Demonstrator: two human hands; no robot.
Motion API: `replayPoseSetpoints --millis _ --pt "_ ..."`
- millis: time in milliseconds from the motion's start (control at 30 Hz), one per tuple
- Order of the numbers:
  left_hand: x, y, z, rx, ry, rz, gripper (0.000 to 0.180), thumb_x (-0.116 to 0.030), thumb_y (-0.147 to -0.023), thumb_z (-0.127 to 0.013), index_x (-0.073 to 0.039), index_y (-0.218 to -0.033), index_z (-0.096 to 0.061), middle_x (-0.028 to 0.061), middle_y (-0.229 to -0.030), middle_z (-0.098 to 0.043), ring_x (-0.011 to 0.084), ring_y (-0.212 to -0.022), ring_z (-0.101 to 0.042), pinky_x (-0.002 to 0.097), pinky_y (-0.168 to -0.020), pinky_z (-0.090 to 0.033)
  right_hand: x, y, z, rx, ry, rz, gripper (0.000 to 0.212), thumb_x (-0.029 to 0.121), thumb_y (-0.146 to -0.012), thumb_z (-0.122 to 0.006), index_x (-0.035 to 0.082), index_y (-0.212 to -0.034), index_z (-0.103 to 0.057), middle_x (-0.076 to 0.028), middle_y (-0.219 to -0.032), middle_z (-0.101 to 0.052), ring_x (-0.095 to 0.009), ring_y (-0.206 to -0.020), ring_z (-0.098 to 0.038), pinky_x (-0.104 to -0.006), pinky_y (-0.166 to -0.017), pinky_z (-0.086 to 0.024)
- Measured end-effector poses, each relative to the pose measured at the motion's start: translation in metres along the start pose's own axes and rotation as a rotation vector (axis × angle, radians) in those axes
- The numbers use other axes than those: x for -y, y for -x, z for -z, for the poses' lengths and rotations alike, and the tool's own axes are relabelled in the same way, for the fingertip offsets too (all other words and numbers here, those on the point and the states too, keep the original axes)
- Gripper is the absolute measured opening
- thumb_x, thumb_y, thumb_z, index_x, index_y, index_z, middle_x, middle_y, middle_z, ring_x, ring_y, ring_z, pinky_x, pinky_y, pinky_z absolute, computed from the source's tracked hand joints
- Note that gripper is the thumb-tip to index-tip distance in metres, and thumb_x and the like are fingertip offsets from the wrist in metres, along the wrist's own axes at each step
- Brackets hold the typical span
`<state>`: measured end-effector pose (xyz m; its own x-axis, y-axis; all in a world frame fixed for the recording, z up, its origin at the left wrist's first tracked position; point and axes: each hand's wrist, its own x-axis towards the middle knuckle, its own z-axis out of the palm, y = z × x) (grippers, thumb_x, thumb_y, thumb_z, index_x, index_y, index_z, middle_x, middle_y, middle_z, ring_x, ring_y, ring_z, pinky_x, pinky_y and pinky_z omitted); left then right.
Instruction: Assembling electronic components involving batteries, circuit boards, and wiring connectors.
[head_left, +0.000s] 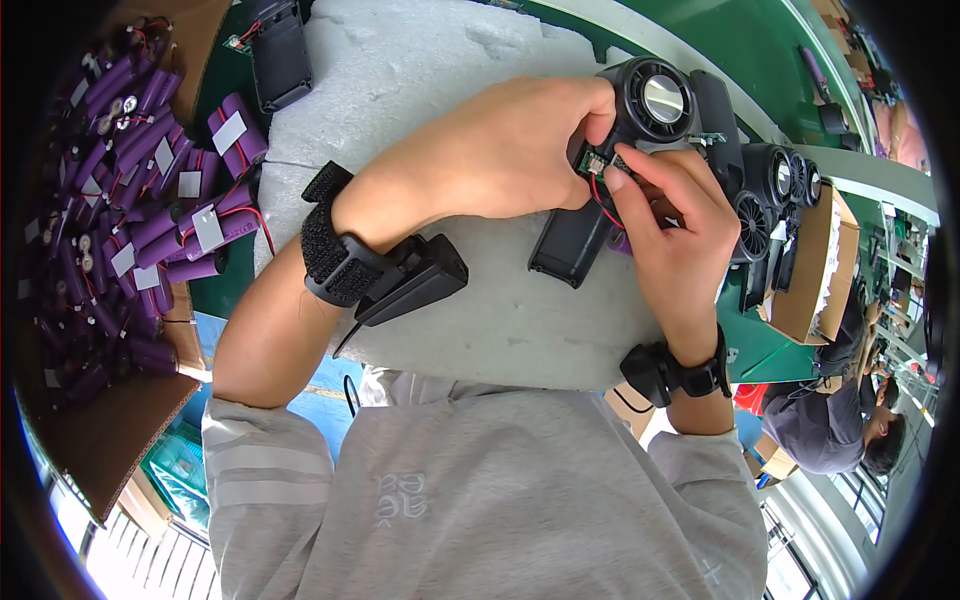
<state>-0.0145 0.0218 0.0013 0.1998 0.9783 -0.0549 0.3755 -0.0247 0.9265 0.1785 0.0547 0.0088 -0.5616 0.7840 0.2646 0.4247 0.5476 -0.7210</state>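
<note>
Here both hands grip a black fan housing (655,100) at the far edge of the foam-topped desk (420,100): the left hand (500,150) steadies it, while the right hand (665,215) pinches its small circuit board (597,162) for access.

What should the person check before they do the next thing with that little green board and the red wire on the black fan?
1. Left hand steadies the black fan housing: ok, fingers wrap its edge.
2. Right hand fingertips on the small green circuit board: ok, thumb and forefinger pinch there.
3. Red wire free of snags: ok, it loops loosely under the board.
4. Board seated fully in the housing: cannot tell, fingers hide it.
5. Housing resting on the white foam pad: ok.
6. Purple battery packs within reach: ok, piled at the person's left by the cardboard box.
</note>
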Motion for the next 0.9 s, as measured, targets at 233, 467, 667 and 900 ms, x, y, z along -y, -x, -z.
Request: replayPoseSetpoints --millis 233,467,667,900 --pt "-0.001 0.000 -0.001 -0.001 0.010 -0.004 0.030 -0.003 -0.072 -0.068 -0.004 -0.093 -0.048 0.0046 -0.081 -0.052 0.0132 -0.067 -0.056 0.0283 -0.060 -0.045 0.000 0.001 0.000 -0.003 -0.008 -0.027 0.019 0.002 -0.083 -0.074 -0.001 -0.102 -0.071 -0.003 -0.088 -0.062 -0.008 -0.070 -0.061 -0.0195 -0.058 -0.048" --pt "0.001 0.001 -0.001 0.002 -0.017 -0.024 0.031 -0.006 -0.072 -0.070 -0.004 -0.094 -0.048 0.0053 -0.083 -0.052 0.0133 -0.067 -0.055 0.0284 -0.060 -0.045 0.001 0.000 -0.001 0.004 -0.010 -0.033 0.019 0.001 -0.083 -0.073 -0.001 -0.102 -0.071 -0.003 -0.088 -0.062 -0.008 -0.070 -0.061 -0.0194 -0.059 -0.047" --pt "-0.001 0.000 0.014 0.090 0.101 -0.016 0.026 -0.010 -0.080 -0.070 -0.003 -0.097 -0.051 0.0047 -0.085 -0.058 0.0103 -0.065 -0.056 0.0265 -0.059 -0.045 -0.001 -0.004 0.001 0.021 0.038 0.046 0.018 0.001 -0.084 -0.072 -0.001 -0.102 -0.071 -0.003 -0.087 -0.062 -0.007 -0.070 -0.061 -0.0192 -0.059 -0.047" --pt "-0.002 -0.003 0.010 0.048 0.171 -0.092 0.012 -0.004 -0.089 -0.063 -0.002 -0.100 -0.067 0.0046 -0.081 -0.067 0.0109 -0.067 -0.059 0.0274 -0.062 -0.048 0.001 -0.002 -0.003 -0.069 -0.077 -0.066 0.019 0.003 -0.077 -0.078 0.000 -0.092 -0.067 -0.006 -0.078 -0.061 -0.011 -0.057 -0.057 -0.0246 -0.050 -0.047"
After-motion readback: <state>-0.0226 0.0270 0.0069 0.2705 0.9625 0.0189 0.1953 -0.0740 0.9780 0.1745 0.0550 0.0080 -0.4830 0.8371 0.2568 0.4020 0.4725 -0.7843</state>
